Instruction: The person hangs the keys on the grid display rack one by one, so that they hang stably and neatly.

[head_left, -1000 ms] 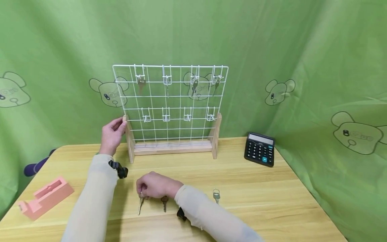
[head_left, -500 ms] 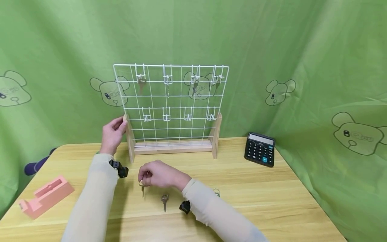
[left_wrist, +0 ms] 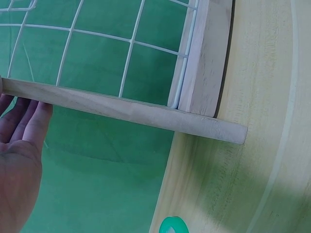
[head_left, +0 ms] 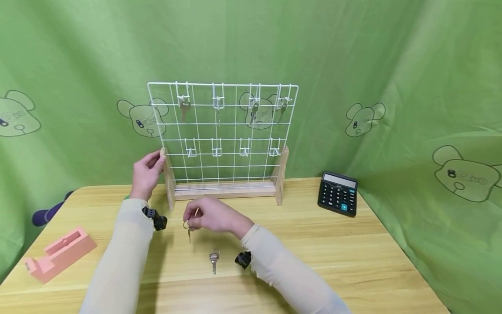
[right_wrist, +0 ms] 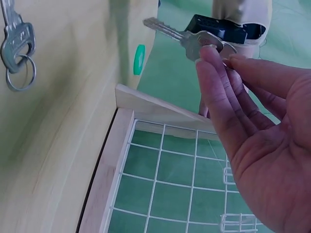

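Holding up one key [right_wrist: 191,44] by its ring end with the right hand [head_left: 215,213], in front of the left half of the wire rack [head_left: 225,192]. Pinching it between thumb and fingertips, with no visible slack around the metal; cannot tell how firmly. Gripping the top of the rack's left wooden post [head_left: 169,183] between thumb and fingers of the left hand [head_left: 145,176], unmoved over the last second.

Raised in that same second from down by the table [head_left: 353,261], farther in front of the rack, to a place closer to its base, blade downward. Now clear of the wood, so judged to be past picking up and into carrying, but not yet at any hook.

Counting four upper hooks [head_left: 218,104] on the rack, bearing four hung keys [head_left: 255,109], the second from the left nearly edge-on. Counting four lower hooks [head_left: 245,152] beneath, all bare. Counting one loose key [head_left: 213,257] lying well in front of the rack, ring end toward it. Probably hiding one more behind the right sleeve [head_left: 290,274], shown half a second ago in front of the rack's right end. Counting one calculator [head_left: 337,194] right of the rack, one pink tape dispenser [head_left: 60,257] left of it.
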`<state>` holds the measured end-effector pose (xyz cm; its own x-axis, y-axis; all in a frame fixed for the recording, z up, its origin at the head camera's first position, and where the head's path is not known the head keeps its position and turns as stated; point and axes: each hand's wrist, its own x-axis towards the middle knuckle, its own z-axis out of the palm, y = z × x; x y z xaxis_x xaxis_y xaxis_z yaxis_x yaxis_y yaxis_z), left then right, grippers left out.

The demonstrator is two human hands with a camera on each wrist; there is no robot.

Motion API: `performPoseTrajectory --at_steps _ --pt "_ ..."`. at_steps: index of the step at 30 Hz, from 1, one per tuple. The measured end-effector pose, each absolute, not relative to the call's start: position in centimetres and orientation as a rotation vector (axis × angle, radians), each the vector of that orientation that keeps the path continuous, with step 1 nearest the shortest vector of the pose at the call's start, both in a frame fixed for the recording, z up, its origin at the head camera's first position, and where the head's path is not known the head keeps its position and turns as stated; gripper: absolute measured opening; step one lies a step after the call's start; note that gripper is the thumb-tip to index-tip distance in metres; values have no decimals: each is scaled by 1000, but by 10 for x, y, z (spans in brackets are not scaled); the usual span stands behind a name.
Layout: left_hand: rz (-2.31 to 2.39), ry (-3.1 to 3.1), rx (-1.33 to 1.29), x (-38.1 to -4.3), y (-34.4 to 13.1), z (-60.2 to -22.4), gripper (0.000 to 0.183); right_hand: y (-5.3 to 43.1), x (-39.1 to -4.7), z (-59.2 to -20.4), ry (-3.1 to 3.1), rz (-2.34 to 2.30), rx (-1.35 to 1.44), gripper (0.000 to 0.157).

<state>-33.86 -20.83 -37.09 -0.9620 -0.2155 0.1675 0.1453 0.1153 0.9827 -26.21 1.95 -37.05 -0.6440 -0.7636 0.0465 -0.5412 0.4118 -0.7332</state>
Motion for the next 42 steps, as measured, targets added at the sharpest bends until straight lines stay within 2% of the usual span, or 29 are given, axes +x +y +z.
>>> performPoseTrajectory --at_steps 42 --pt "-1921 -2101 43 -341 -209 -375 49 17 -294 -338 2614 -1373 -1009 10"
